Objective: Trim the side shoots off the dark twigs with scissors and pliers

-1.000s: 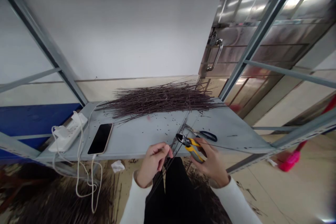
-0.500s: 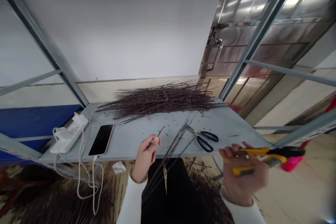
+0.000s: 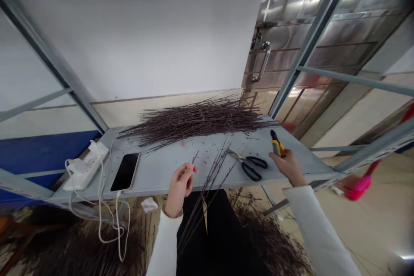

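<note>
My left hand [image 3: 181,183] is closed in a pinch on a short thin twig [image 3: 195,157], above the front edge of the shelf. At the right end of the shelf, my right hand [image 3: 289,166] grips yellow-and-grey handled pliers [image 3: 278,144], their dark jaws pointing toward the wall. Between my hands, black-handled scissors [image 3: 254,167] lie with blades partly under or against several loose twigs [image 3: 213,172]. Those twigs slant from the shelf down over my lap. Behind them, a large bundle of dark twigs [image 3: 200,120] lies along the wall.
A phone [image 3: 125,172] on a white cable and a power strip [image 3: 87,166] sit on the left of the grey shelf [image 3: 155,168]. Metal uprights [image 3: 310,47] stand at both ends. More twigs [image 3: 271,241] are heaped on the floor, and small scraps dot the shelf.
My right hand has moved forward and left from beyond the shelf's front edge onto its right end, with the pliers turned to point forward. My left hand has hardly moved.
</note>
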Demonstrator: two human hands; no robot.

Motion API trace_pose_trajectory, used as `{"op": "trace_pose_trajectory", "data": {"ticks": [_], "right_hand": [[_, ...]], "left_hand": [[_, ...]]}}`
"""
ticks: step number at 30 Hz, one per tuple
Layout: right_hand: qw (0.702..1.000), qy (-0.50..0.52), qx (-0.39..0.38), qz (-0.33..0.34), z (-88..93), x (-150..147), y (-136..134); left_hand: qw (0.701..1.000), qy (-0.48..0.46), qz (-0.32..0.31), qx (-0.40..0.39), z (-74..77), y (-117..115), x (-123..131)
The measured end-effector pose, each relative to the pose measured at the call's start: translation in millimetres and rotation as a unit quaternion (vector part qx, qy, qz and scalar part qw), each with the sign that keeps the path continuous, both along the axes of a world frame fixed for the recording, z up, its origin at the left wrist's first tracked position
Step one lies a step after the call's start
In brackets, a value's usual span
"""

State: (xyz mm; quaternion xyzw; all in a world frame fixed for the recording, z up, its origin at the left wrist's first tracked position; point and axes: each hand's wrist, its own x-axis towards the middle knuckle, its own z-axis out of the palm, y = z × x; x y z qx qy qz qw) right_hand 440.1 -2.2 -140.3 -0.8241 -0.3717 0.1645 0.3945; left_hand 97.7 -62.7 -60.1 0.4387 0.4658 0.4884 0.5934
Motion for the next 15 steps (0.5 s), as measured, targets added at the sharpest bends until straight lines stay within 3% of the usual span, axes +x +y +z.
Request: {"op": "trace_pose_trajectory", "data": {"ticks": [5, 9, 12, 15], "right_hand": [[0.991, -0.077, -0.107, 0.005, -3.3, 6.4, 40.6], [0.988, -0.126, -0.09, 0.031, -3.6, -3.2, 48.2], [0.986, -0.153, -0.023, 0.058, -1.5, -19.3, 27.9], [0.978, -0.159, 0.055, 0.123, -9.0, -54.0, -23.3]], "left_hand": [[0.999, 0.025, 0.02, -0.007, -9.1, 3.7, 5.2], [0.999, 0.039, 0.03, -0.007, -16.8, 8.1, 7.9], [0.999, 0.038, 0.037, -0.012, -16.7, 9.4, 9.3], [0.999, 0.032, 0.04, -0.019, -13.4, 9.2, 11.1]]}}
